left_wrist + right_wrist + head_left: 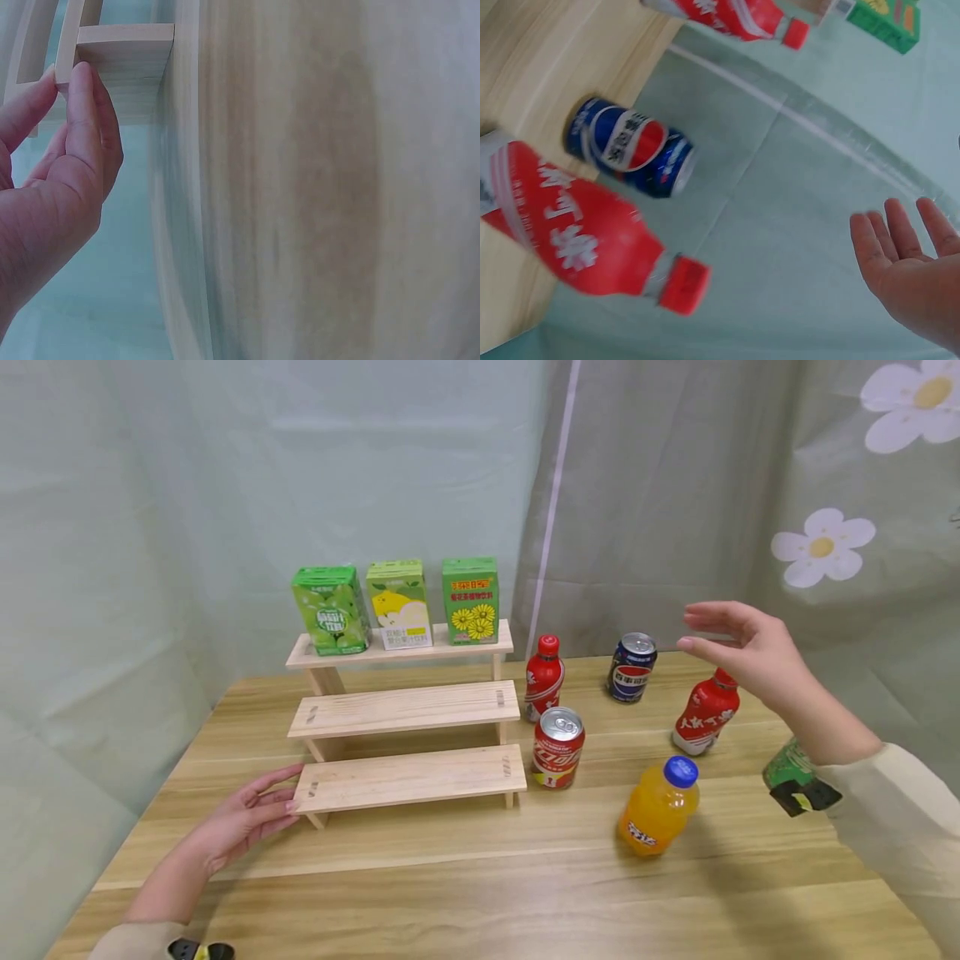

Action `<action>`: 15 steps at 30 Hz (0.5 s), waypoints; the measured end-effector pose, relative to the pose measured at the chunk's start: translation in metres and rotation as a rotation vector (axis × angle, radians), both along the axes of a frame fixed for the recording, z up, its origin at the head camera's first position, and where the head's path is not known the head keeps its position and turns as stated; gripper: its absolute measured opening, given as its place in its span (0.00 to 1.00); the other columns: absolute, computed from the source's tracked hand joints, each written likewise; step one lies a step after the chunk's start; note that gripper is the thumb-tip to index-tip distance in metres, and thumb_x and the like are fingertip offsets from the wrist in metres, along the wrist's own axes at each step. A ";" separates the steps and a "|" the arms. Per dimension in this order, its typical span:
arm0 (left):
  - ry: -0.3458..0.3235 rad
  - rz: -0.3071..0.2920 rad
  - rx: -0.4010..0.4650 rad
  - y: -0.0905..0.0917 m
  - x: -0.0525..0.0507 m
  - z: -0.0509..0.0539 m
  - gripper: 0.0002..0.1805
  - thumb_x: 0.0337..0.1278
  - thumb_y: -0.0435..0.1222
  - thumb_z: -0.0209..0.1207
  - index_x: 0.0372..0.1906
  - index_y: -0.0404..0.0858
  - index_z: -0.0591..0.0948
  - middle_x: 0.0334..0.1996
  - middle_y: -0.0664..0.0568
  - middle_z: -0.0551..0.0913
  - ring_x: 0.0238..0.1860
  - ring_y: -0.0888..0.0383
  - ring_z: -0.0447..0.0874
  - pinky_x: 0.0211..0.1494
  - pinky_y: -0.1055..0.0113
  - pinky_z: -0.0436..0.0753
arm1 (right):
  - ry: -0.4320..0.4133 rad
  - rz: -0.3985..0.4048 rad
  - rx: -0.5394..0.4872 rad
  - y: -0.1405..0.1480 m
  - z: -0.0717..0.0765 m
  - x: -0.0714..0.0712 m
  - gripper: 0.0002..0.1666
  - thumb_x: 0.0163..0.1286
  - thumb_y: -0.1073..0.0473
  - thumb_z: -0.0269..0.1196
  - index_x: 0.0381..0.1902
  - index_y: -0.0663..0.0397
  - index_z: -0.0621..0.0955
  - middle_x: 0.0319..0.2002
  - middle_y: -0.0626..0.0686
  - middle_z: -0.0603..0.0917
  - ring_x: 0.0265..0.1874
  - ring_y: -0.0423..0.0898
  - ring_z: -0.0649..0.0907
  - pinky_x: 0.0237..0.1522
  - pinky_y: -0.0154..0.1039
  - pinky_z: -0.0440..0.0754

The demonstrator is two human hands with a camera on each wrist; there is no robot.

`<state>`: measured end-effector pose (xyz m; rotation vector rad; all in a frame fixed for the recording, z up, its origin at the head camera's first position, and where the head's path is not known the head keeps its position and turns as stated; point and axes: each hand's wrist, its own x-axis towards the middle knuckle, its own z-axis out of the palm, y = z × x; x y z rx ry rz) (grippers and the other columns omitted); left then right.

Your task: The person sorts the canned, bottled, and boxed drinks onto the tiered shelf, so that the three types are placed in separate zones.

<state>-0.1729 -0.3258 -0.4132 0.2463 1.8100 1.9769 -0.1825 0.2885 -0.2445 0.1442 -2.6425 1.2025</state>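
Note:
A three-step wooden shelf [408, 777] stands on the table. My left hand [243, 818] pinches the left end of its lowest step; the left wrist view shows thumb and fingers [84, 112] on either side of the board's edge. In the air above the right red bottle [707, 714] is my right hand [750, 647], fingers apart from the thumb and holding nothing. On the top step stand a green grape juice box [330, 610], a yellow-green pear juice box [400, 606] and a green box with yellow flowers [471, 602].
Right of the shelf stand another red bottle [544, 681], a red cola can [558, 750], a blue Pepsi can [632, 668] and an orange drink bottle [656, 810] with a blue cap. A green can [789, 766] is partly hidden by the right sleeve. Curtains [652, 485] hang behind the table.

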 end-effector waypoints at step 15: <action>-0.008 0.002 0.019 0.000 0.000 -0.001 0.26 0.67 0.25 0.49 0.56 0.61 0.74 0.47 0.59 0.77 0.48 0.63 0.81 0.53 0.71 0.83 | -0.016 -0.170 -0.003 0.048 -0.043 -0.005 0.41 0.66 0.45 0.62 0.73 0.45 0.60 0.69 0.63 0.63 0.61 0.67 0.70 0.47 0.17 0.76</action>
